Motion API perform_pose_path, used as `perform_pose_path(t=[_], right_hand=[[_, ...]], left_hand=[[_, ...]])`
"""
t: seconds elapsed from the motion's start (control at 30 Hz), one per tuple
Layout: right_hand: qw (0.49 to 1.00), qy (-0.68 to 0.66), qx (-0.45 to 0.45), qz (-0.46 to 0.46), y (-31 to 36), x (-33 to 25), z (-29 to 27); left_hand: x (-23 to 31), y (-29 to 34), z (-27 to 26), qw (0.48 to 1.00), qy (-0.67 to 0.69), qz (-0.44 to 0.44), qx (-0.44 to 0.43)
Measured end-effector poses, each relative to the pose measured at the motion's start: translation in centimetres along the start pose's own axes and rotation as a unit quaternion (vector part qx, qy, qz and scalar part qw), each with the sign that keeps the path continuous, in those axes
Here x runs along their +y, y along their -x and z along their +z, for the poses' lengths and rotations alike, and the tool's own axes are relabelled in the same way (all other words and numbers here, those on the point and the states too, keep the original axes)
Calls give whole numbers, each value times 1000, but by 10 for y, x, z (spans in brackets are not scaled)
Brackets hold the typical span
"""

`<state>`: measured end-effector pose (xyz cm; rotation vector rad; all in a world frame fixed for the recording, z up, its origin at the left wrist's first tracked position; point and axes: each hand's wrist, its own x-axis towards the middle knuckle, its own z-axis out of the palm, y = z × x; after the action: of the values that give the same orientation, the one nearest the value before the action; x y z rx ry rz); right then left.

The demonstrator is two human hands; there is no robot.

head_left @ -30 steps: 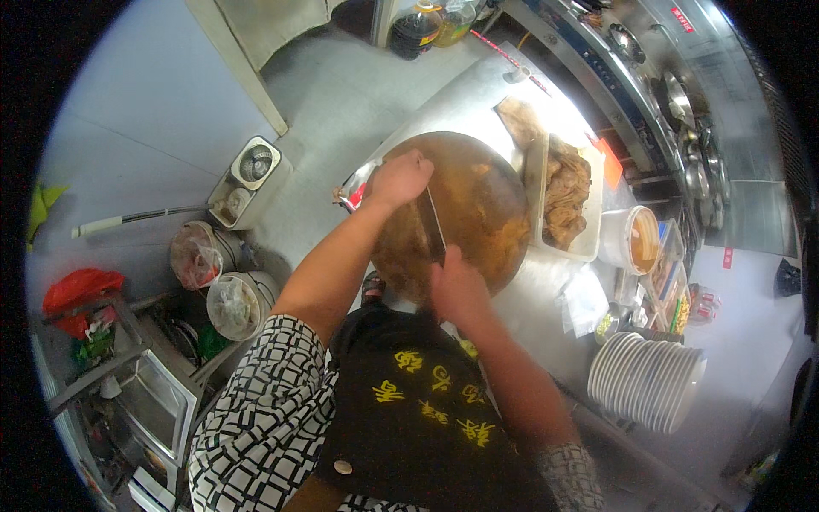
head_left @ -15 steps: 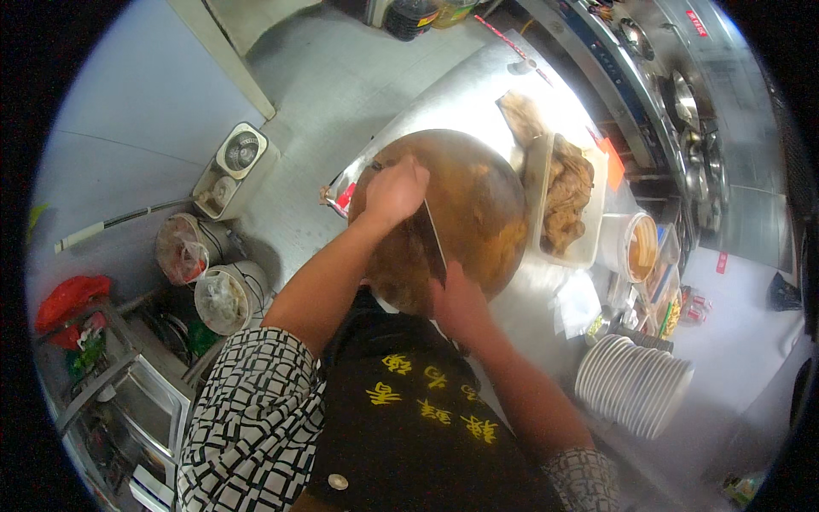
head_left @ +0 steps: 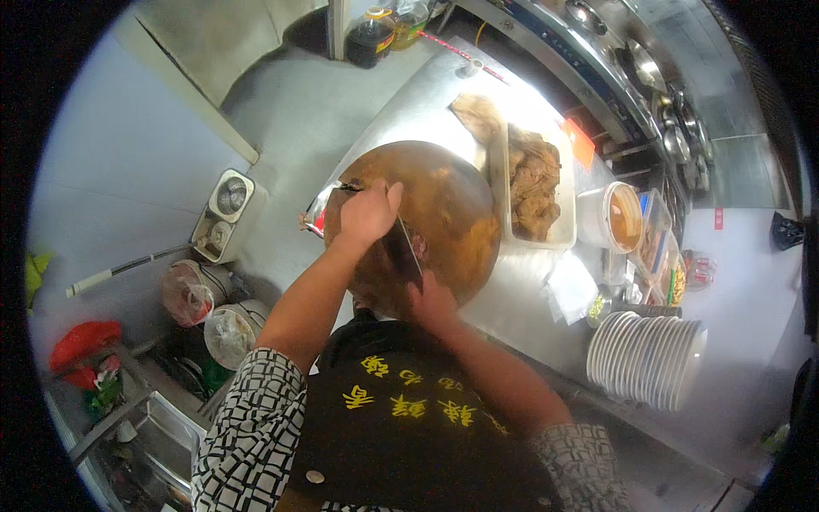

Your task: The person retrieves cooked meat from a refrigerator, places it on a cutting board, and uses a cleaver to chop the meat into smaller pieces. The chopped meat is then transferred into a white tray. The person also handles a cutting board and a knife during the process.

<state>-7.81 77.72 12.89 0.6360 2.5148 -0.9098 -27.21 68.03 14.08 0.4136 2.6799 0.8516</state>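
L fingers & R fingers grip thin metal knife over rnd wood block.

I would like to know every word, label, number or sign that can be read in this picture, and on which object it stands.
Black cloth apron: large yellow characters across the front; I do not copy their wording here.
Small red rectangular sign on the pale smooth wall: too small to read.
Dark plastic bottle with a yellow top: its label is too small and blurred to read.
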Motion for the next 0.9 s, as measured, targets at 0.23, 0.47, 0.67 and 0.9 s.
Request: perform_pose_path(t=[0.23,0.47,0.67,0.9], right_hand=[[974,-198,99,-42,14,36,-39],[954,-231,189,-7,27,142,-26],[930,-338,145,4,19,121,-27],[970,-186,137,-74,-34,105,-54]], left_hand=[[-100,3,8,972,160,-27,173],[-129,-9,30,957,274,-90,18],[-117,2,19,961,266,-73,-17],[-157,71,53,922,362,-26,137]])
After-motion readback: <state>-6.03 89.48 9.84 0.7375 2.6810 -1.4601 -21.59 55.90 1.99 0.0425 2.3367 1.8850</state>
